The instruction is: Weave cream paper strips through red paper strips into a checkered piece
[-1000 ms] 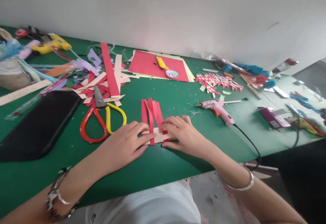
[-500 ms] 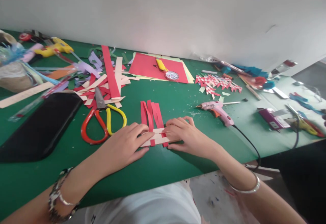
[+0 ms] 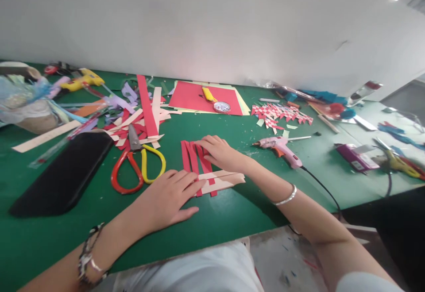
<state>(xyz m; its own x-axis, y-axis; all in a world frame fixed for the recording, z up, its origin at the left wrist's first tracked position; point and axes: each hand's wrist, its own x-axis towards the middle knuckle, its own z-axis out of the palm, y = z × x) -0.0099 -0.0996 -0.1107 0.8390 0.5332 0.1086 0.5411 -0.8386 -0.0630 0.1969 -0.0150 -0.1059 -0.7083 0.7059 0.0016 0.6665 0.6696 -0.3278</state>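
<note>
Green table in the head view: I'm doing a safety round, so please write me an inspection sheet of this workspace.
Surface: green tabletop, littered with small paper scraps.
Job's things: narrow red paper strips crossed by cream paper strips, between the hands.
Clutter: metal scissors with red and yellow handles to the left; pink plastic glue gun to the right, whether hot cannot be told.
Hands: left hand rests on the crossed strips; right hand is at the red strips' far ends.
Cables: thin black cable runs from glue gun to table edge.
Surroundings: plain pale wall behind.
</note>
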